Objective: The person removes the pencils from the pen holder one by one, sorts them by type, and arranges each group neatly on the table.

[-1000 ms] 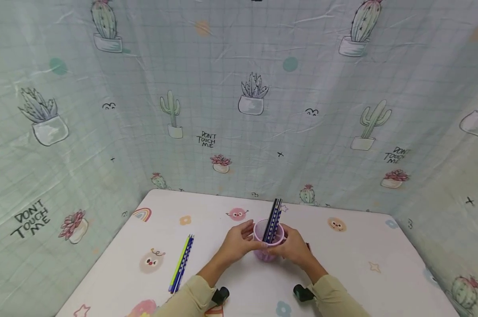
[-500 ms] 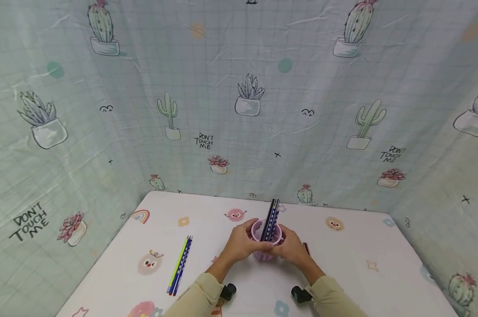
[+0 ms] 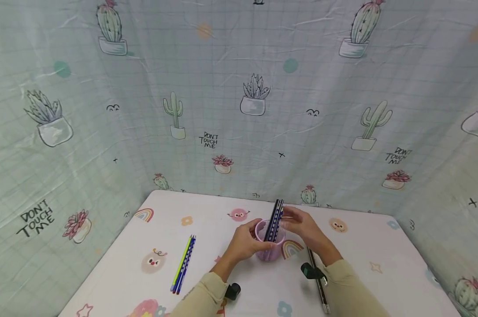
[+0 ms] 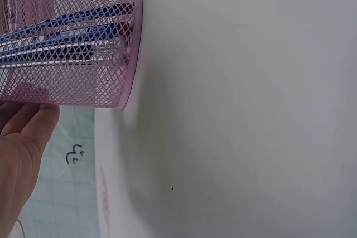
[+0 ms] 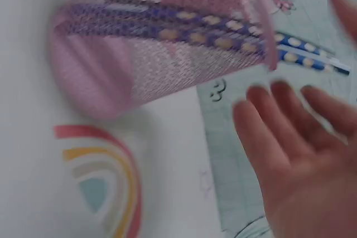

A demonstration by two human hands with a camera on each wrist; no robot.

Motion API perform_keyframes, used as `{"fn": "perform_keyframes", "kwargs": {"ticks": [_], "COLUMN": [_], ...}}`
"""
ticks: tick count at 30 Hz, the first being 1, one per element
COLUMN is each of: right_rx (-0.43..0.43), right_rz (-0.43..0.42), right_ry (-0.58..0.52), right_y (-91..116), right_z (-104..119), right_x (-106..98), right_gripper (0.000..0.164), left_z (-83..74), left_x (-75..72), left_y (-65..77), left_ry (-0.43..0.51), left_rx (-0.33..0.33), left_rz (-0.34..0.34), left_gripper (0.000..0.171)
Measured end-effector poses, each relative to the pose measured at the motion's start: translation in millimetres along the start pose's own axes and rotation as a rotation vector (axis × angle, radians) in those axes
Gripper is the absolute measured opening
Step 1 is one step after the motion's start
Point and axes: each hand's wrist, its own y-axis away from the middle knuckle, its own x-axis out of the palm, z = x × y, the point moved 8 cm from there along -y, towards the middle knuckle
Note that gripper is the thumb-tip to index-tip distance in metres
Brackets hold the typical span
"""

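Observation:
My left hand (image 3: 243, 243) grips a pink mesh pencil cup (image 3: 268, 254), thumb along the near rim and fingers round its far left side. Several pencils (image 3: 273, 224), dark ones and blue ones with white dots, lean right in the cup and stick out above its rim. Through the mesh wall in the left wrist view, the pencils' lower ends (image 4: 114, 29) reach near the cup's base. Off the cup, my right hand (image 3: 307, 226) hovers beside the pencils' upper ends. Its fingers (image 5: 268, 121) are loosely extended, with a gap to the cup in the right wrist view.
Yellow-green and blue dotted pencils (image 3: 183, 264) lie together on the white table (image 3: 342, 251) at left. Dark pencils (image 3: 320, 286) lie at right, partly under my right wrist and its black wrist camera (image 3: 312, 270). A cactus-print cloth (image 3: 278, 132) hangs behind the table.
My right hand has let go of the cup and moved up and right, beside the pencil tops. More of the dark pencils at right now shows. The left hand stays on the cup.

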Motion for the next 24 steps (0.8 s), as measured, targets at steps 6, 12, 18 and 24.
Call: {"fn": "perform_keyframes", "kwargs": {"ticks": [6,12,18,24], "right_rx": [0.056,0.094,0.054,-0.009], "right_rz": [-0.286,-0.357,-0.425,-0.465], "right_ry": [0.003,0.055,0.129,0.162], "right_y": [-22,-31,-33,-36], "right_z": [19,28,42,70], "right_x": [-19,-22,-28,-40], "right_gripper": [0.037,0.028,0.021,0.022], "left_z": [2.3,1.6,3.1,4.3], "left_x": [0.2,2.4,5.0,3.2], "left_y": [-2.5,-2.4,-2.3,-3.6], "left_ry": [0.001,0.015,0.052,0.051], "left_rx": [-0.011,-0.019,-0.026,-0.029], "left_rz": [-0.003,-0.003,0.007,0.001], "left_gripper": [0.078,0.076,0.074,0.077]}}
